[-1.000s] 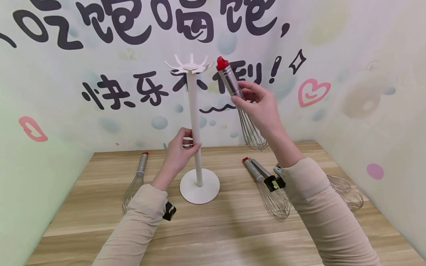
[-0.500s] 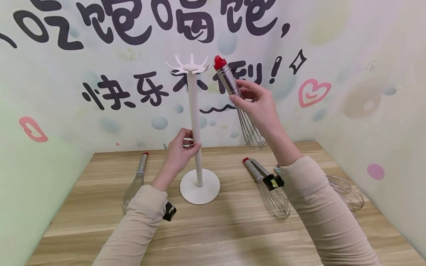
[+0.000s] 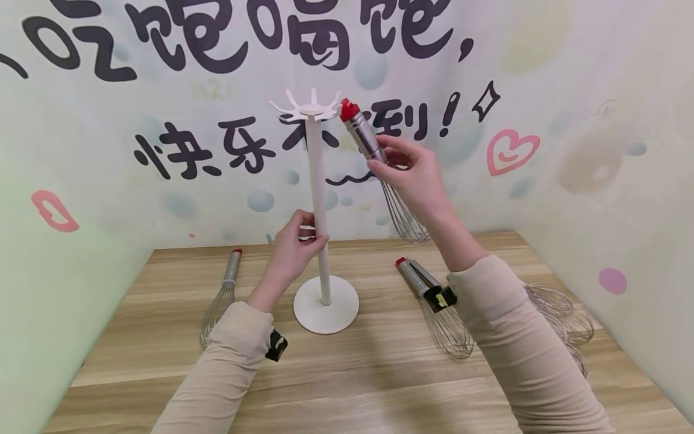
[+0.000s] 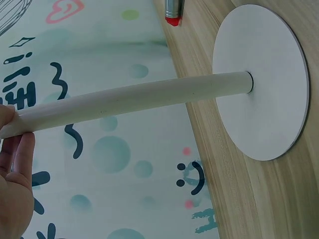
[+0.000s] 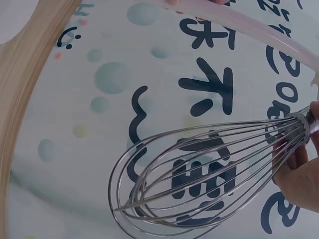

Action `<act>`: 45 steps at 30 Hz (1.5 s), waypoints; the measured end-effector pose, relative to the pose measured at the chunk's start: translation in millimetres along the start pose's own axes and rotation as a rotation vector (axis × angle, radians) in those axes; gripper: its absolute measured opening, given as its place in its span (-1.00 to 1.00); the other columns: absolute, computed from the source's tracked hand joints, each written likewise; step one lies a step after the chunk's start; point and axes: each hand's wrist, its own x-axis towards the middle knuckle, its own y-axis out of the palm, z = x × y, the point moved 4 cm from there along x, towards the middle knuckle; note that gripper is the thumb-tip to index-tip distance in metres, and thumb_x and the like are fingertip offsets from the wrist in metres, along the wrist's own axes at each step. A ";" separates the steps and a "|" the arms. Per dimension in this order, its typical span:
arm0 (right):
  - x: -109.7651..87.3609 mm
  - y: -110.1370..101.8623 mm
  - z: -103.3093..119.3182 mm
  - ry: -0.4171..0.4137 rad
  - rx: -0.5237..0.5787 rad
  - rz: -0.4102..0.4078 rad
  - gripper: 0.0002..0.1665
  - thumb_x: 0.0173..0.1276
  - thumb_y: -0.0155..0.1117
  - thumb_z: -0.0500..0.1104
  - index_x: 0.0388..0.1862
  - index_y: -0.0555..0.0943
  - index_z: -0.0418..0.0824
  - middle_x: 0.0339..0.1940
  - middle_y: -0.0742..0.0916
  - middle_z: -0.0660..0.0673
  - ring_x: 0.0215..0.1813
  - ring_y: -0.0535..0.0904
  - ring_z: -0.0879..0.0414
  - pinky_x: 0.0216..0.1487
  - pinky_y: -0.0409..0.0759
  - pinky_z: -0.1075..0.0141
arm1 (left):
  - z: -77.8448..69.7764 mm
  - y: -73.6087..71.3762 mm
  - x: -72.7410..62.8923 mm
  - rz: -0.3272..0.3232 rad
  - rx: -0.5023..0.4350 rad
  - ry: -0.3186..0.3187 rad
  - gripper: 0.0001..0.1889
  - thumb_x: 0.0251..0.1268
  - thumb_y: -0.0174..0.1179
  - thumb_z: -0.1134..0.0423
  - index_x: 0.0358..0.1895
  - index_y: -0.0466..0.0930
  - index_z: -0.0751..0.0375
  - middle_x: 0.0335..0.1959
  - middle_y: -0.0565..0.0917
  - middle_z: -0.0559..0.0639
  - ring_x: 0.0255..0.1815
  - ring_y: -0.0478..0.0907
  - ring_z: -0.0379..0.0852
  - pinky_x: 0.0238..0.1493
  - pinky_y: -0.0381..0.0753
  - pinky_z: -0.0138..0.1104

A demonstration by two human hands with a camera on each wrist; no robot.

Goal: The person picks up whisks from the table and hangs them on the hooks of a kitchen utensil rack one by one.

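A white stand point(image 3: 317, 187) with a round base and a crown of upturned hooks point(image 3: 311, 110) stands on the table. My left hand point(image 3: 294, 247) grips its post around mid-height, thumb in front; in the left wrist view the fingers wrap the post at the left edge. My right hand point(image 3: 412, 175) holds a wire whisk point(image 3: 364, 137) by its steel handle, tilted with the red cap up and the wires hanging down. That red cap point(image 3: 349, 110) is at the hooks' right side; whether it touches one I cannot tell. The whisk's wires point(image 5: 209, 174) fill the right wrist view.
One red-tipped whisk point(image 3: 225, 295) lies on the wooden table point(image 3: 347, 386) left of the stand. To the right lie more whisks point(image 3: 428, 304), partly hidden by my right forearm, with wire loops point(image 3: 566, 313) beyond it. A printed wall point(image 3: 217, 205) rises behind the table.
My right hand has moved left with the whisk, first slightly up and then down, bringing the red cap up against the hooks in view. My left hand and the stand stay put.
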 end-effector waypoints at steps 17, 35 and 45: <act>1.4 14.8 -13.4 0.010 0.051 0.062 -0.48 0.28 0.30 -0.26 0.23 0.50 -0.19 -0.15 0.62 -0.05 -0.18 0.51 0.20 -0.10 0.56 0.47 | -1.0 -0.4 -2.0 0.006 -0.008 0.011 -0.69 0.26 0.21 0.39 0.00 0.35 0.36 0.00 0.57 0.32 0.02 0.62 0.19 0.07 0.69 -0.10; -0.7 27.0 -20.1 -0.001 0.071 0.165 -0.44 0.28 0.28 -0.28 0.27 0.43 -0.23 -0.02 0.58 -0.12 0.03 0.53 0.10 -0.06 0.56 0.40 | 4.9 0.0 0.3 -0.023 -0.013 -0.003 -0.70 0.22 0.25 0.40 -0.03 0.41 0.38 -0.09 0.63 0.34 -0.05 0.63 0.15 0.02 0.72 -0.13; -0.9 33.1 -23.1 0.002 0.081 0.171 -0.45 0.28 0.28 -0.28 0.26 0.42 -0.22 0.02 0.58 -0.15 0.07 0.53 0.08 0.01 0.59 0.36 | 5.1 -1.5 -0.4 -0.005 0.007 -0.017 -0.70 0.24 0.25 0.36 -0.03 0.41 0.35 -0.06 0.62 0.32 0.00 0.63 0.15 0.04 0.71 -0.12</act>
